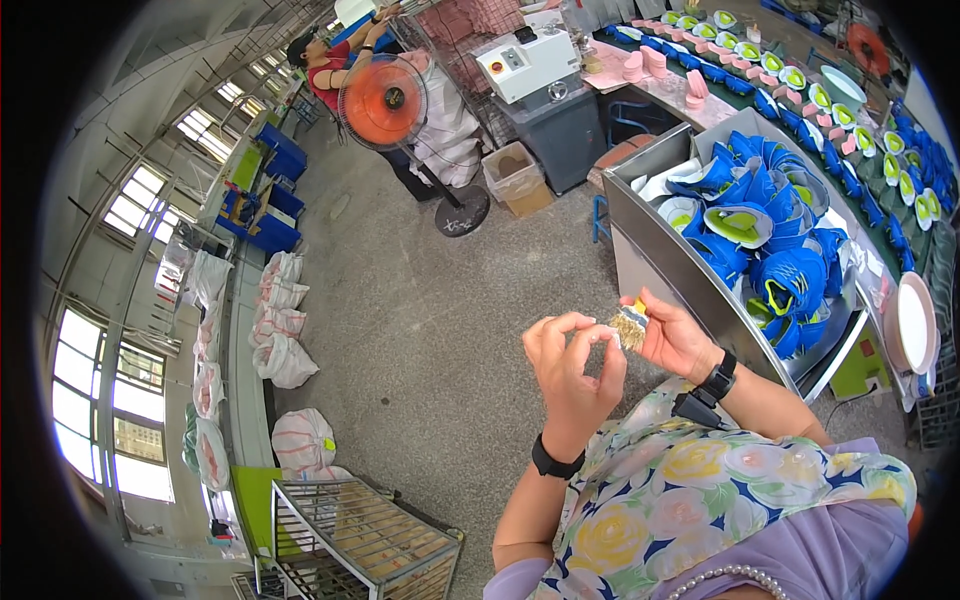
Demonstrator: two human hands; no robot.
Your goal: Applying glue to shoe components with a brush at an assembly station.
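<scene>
In front of me, beside the metal trough, I hold a small flat brush (629,329) with tan bristles and a bit of yellow at its handle end. My right hand (678,338) is closed around the handle, which the fingers mostly hide. My left hand (575,362) comes from the other side, thumb and forefinger pinched together at the bristle tips. Just beyond my right hand, the trough (690,292) is heaped with blue shoe uppers (782,283) with lime-green linings.
A conveyor (740,112) carries rows of uppers and pink shoe forms. Ahead stand an orange fan (384,100), a plastic bin (517,178), a grey machine cabinet (552,130) and another person (330,72). White sacks (285,358) line the left side, near a metal rack (365,530).
</scene>
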